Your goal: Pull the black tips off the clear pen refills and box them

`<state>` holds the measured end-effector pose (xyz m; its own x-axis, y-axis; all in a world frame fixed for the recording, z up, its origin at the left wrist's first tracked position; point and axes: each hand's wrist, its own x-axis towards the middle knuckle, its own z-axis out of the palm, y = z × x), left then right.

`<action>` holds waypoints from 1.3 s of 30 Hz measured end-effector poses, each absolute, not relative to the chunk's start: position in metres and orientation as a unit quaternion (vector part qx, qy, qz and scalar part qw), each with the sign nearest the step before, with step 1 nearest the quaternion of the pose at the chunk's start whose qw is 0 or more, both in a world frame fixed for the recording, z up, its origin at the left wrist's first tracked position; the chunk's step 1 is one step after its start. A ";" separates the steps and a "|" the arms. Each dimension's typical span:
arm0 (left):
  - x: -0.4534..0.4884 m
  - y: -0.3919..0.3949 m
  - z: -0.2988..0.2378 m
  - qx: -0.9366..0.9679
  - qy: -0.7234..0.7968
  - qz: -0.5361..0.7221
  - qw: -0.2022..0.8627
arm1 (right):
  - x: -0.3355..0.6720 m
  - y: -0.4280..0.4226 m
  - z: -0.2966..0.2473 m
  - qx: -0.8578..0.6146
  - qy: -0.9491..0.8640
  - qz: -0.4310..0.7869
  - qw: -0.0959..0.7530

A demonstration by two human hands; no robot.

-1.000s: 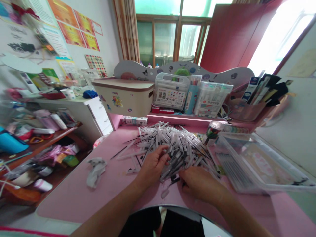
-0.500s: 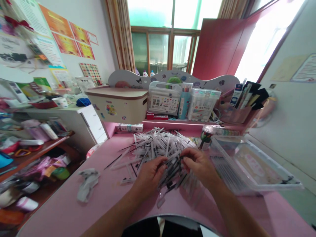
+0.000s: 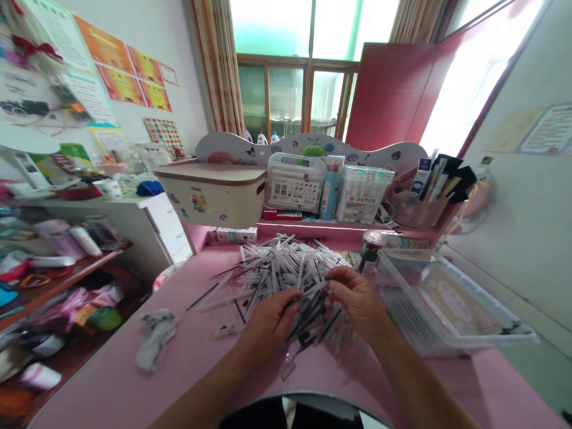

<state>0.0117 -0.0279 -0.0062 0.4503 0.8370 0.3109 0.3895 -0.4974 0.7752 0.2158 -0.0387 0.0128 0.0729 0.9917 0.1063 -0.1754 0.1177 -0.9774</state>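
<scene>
A big heap of clear-barrelled pens and black refills (image 3: 286,268) lies in the middle of the pink desk (image 3: 187,363). My left hand (image 3: 268,319) rests on the heap's near edge, its fingers curled round a bundle of pens. My right hand (image 3: 360,301) is just to the right, its fingertips pinched on a clear pen at the top of that bundle. The two hands nearly touch above the pile.
A clear plastic tray (image 3: 451,304) with pens laid in rows sits at the right. A small can (image 3: 369,250) stands behind the heap. A crumpled grey wrapper (image 3: 154,336) lies at the left. Marker boxes (image 3: 295,187) and a beige storage box (image 3: 214,190) line the back shelf.
My right hand has lifted from the desk's near edge up onto the heap and closed on a pen beside my left hand. The view has tilted slightly upward.
</scene>
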 end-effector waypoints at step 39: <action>0.008 -0.022 -0.014 0.811 0.410 0.359 0.215 | 0.227 -0.030 0.009 -0.522 -0.578 0.396 0.487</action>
<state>0.0078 -0.0224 -0.0143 0.4065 0.8186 0.4059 0.5098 -0.5718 0.6428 0.2274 -0.0302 0.0087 0.0183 0.9887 0.1487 0.2174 0.1412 -0.9658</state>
